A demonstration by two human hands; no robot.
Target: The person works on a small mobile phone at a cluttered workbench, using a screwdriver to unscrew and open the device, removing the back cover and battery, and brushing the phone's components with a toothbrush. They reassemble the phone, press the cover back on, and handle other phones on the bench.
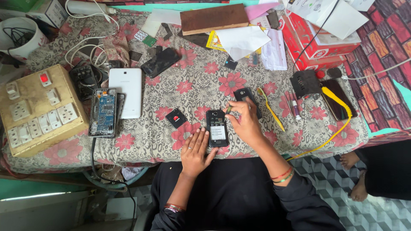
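Head view, looking down on a table (201, 85) under a flowered cloth. Left hand (196, 150) flat on the cloth, fingers close together, fingertips touching the lower left edge of an opened black phone (217, 128) near the front edge of the table. Right hand (245, 121) curled over the phone's upper right corner, thumb and forefinger pinching a small green-tipped tool (229, 109) just above the phone's top end. Red and green bangles (283, 176) on the right wrist, red ones on the left. Just behind the right hand, a black back cover (245, 95), partly hidden. Left of the phone, a small black battery (176, 118) with a red mark. Right of the hand, a yellow toothbrush (270, 108) lying slantwise. Further left, a stripped phone with a blue circuit board (103, 112), touching a white tablet (126, 91). At the far left, a wooden switchboard (40, 110) with sockets and a red switch. At the right, a yellow coiled cable (338, 107) across a dark phone, and red boxes (314, 42) behind. At the back, a brown wooden block (213, 18). Bare foot of another person (350, 159) on the tiled floor at lower right
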